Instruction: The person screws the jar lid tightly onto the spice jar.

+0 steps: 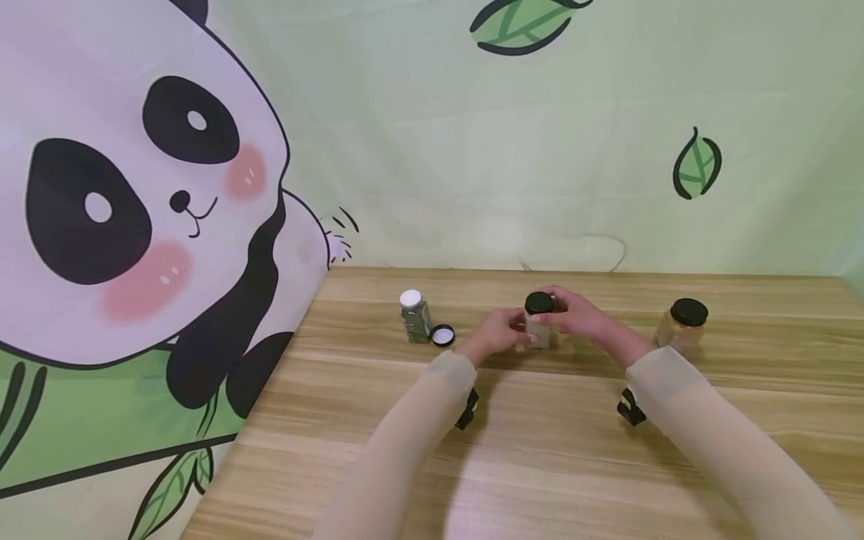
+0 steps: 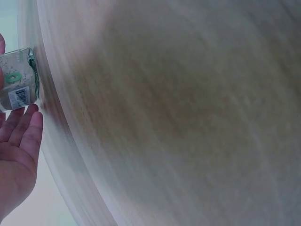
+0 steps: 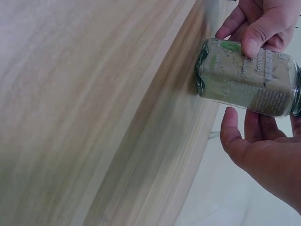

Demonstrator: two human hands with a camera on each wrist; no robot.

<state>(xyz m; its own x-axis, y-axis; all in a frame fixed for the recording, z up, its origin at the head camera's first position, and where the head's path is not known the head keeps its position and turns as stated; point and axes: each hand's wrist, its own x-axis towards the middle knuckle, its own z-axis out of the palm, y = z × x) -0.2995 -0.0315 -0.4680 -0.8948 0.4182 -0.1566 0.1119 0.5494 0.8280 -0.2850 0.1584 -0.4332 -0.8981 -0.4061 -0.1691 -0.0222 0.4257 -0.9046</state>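
Upright between both hands is a glass spice jar point(image 1: 538, 336) with a black lid point(image 1: 538, 302), in front of me on the wooden table. In the right wrist view the jar point(image 3: 244, 77) shows green print, small lettering and pale greyish contents. My left hand point(image 1: 502, 331) holds its lower body from the left, thumb point(image 3: 254, 40) pressed on the glass. From the right, my right hand point(image 1: 574, 311) grips it higher up, close under the lid. The left wrist view catches a barcode on the jar point(image 2: 19, 80), with the left hand point(image 2: 21, 146) beside it.
Left of the hands stands a glass jar point(image 1: 415, 319) with a white top, and a black cap point(image 1: 442, 335) lies beside it, white inside up. A wider jar point(image 1: 682, 326) with a black lid stands at the right, partly behind the right sleeve. A printed cloth point(image 1: 499, 165) hangs behind the table.
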